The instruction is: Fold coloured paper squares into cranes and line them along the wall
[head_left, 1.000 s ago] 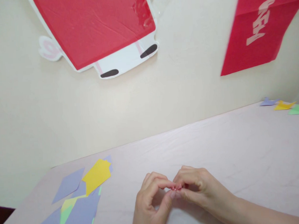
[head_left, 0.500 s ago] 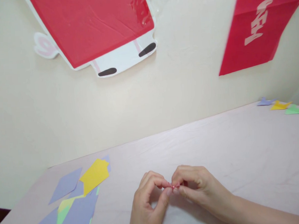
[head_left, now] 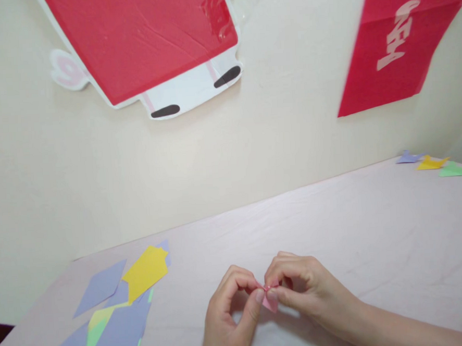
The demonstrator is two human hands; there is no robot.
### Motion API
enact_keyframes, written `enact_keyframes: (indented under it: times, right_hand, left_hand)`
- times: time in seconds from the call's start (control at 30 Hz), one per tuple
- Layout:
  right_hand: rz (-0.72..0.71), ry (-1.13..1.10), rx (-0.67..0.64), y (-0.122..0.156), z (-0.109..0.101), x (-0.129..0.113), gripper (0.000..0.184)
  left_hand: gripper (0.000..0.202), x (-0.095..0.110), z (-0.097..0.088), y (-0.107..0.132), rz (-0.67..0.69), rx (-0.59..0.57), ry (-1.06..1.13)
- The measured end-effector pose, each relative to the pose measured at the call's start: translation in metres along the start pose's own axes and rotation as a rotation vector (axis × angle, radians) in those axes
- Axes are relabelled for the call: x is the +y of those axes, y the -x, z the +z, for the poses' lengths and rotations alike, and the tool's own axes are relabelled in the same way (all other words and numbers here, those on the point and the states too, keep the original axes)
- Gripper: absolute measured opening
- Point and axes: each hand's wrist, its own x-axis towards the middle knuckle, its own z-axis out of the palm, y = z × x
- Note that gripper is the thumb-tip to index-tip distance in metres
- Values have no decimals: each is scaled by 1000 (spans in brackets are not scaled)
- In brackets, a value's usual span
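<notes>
One pink paper [head_left: 270, 303] spans the gap between left hand [head_left: 230, 311] and right hand [head_left: 302, 286], over the near middle of the bench [head_left: 316, 220]. From my remote view, both hands' fingers pinch it, left at its left end, right at its right, so neither is nearer. Its upper part runs left to right; a flap points nearward.

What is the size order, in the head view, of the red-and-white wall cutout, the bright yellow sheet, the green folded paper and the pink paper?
1. Red-and-white wall cutout
2. Bright yellow sheet
Unsure: green folded paper and pink paper; fingers partly cover the pink one, which is nearer the camera.
</notes>
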Motion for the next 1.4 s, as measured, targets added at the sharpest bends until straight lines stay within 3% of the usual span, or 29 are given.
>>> enact_keyframes:
  times: [0.3,0.67,1.03,1.23,1.4]
  right_hand:
    - [90,-73,4,2,3,6,27]
    - [145,-293,-42,0,5,3,34]
    - [105,-261,5,-2,-1,6,21]
    - [82,-218,18,-2,-3,1,21]
    - [84,-238,-6,0,-2,1,23]
  left_hand:
    - [25,-2,4,0,-2,-98,-92]
    - [26,-5,5,3,128,-3,-241]
    - [28,-6,7,2,167,20,-317]
    - [18,-3,6,1,109,-42,-288]
    - [27,-1,5,-1,120,-45,-284]
